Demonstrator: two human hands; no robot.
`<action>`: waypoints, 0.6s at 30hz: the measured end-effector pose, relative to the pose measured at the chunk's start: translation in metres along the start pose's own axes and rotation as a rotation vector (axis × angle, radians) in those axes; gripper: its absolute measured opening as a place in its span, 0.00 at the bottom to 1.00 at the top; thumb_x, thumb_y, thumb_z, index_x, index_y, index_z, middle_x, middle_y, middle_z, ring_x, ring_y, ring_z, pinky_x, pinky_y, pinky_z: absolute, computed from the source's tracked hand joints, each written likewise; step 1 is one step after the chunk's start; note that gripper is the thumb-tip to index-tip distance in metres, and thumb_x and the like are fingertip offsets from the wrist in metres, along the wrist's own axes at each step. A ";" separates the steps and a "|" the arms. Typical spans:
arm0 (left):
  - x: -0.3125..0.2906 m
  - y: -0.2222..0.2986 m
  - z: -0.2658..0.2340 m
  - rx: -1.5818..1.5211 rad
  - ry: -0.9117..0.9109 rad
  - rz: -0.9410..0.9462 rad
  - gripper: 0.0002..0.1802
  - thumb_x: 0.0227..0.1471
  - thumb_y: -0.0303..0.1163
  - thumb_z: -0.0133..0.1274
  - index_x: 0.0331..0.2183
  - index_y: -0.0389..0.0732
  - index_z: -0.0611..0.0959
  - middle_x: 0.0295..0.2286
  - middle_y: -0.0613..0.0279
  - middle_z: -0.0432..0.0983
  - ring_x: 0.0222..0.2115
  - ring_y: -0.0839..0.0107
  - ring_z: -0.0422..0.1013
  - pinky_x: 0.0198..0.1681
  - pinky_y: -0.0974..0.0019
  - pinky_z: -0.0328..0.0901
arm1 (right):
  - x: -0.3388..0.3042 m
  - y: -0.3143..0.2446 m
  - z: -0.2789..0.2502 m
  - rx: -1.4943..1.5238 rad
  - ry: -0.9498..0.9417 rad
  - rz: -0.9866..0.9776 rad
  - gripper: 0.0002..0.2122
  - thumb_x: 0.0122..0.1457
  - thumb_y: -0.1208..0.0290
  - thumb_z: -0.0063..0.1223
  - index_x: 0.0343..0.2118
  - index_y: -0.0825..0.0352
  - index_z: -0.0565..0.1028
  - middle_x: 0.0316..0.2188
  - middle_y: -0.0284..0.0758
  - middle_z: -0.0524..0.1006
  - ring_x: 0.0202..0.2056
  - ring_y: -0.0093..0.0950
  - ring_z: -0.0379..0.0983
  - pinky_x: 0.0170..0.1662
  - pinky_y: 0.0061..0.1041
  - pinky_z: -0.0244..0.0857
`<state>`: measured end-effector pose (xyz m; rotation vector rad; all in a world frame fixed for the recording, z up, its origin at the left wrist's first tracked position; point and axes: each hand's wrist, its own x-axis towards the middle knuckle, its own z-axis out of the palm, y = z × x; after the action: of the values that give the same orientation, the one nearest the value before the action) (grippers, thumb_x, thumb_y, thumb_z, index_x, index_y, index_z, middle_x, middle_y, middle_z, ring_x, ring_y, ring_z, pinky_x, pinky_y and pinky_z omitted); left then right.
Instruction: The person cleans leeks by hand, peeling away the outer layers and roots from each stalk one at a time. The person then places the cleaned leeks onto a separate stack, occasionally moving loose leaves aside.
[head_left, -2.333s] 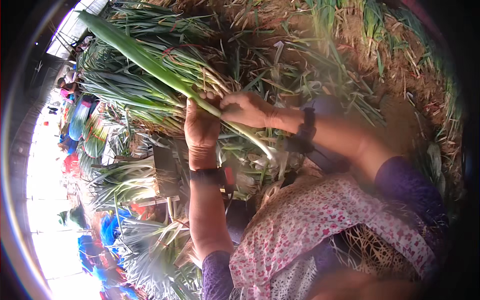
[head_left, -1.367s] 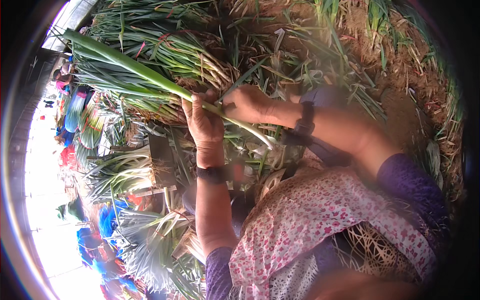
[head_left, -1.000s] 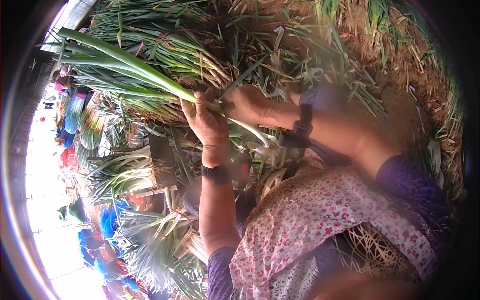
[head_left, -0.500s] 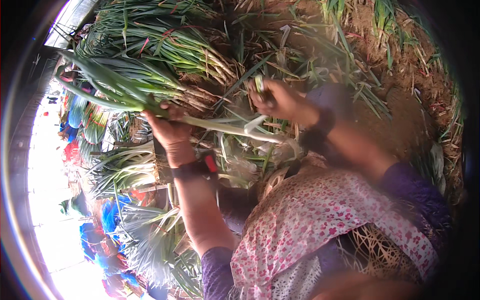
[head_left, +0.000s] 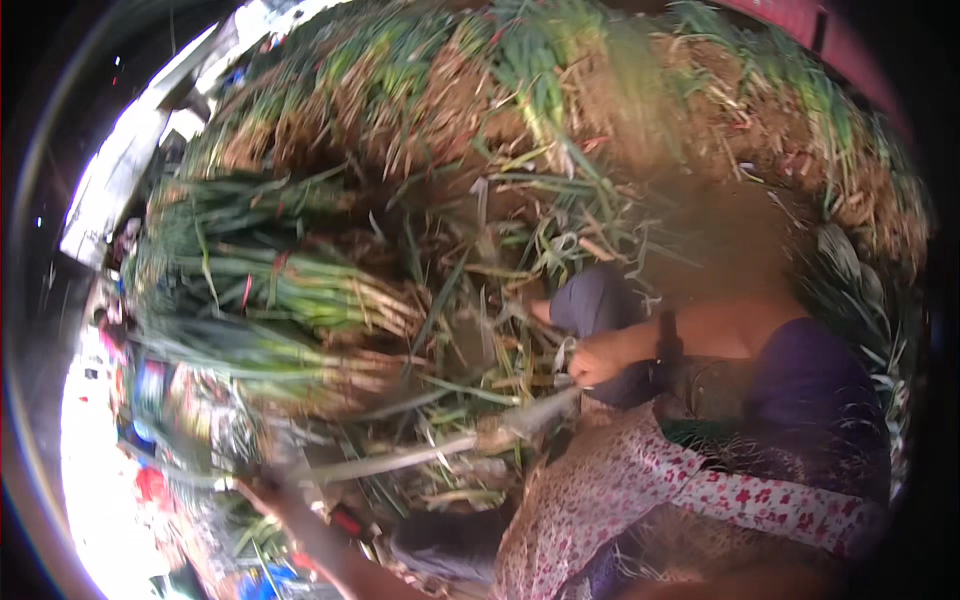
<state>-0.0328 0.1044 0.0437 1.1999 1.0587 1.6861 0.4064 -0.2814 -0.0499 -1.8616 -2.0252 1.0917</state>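
My left hand [head_left: 270,495], smeared by motion, is closed round a long green onion [head_left: 390,460] at the lower left, where its pale stalk meets the green leaves. The stalk slants up to the right, with a brownish tuft at its root end. My right hand [head_left: 595,362] is closed near my knee. From under its fingers a pale, blurred strip of onion skin [head_left: 545,410] runs back to the root end. A small whitish piece shows beside the fingers, too unclear to name.
Tied bundles of green onions [head_left: 330,300] lie at the left. More bunches [head_left: 540,80] stand in a curved row at the back. Loose leaf scraps [head_left: 590,235] litter the brown ground. A flowered apron [head_left: 600,480] covers my lap, and a red panel [head_left: 790,20] is at the far right.
The view has tilted up, showing more of the far row. My left hand has moved down and left with the onion; my right hand has come down to its root end.
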 end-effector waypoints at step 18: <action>-0.094 0.111 0.144 -0.551 -0.139 -0.424 0.16 0.56 0.46 0.41 0.30 0.42 0.71 0.17 0.73 0.63 0.11 0.82 0.56 0.10 0.80 0.55 | 0.075 -0.141 0.018 0.738 0.219 -0.363 0.18 0.58 0.63 0.46 0.49 0.66 0.65 0.25 0.30 0.71 0.25 0.21 0.67 0.31 0.21 0.63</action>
<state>0.1133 0.0063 0.1480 0.6676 0.6397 1.4043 0.2702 -0.2120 -0.0016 -1.1325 -1.4625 1.2299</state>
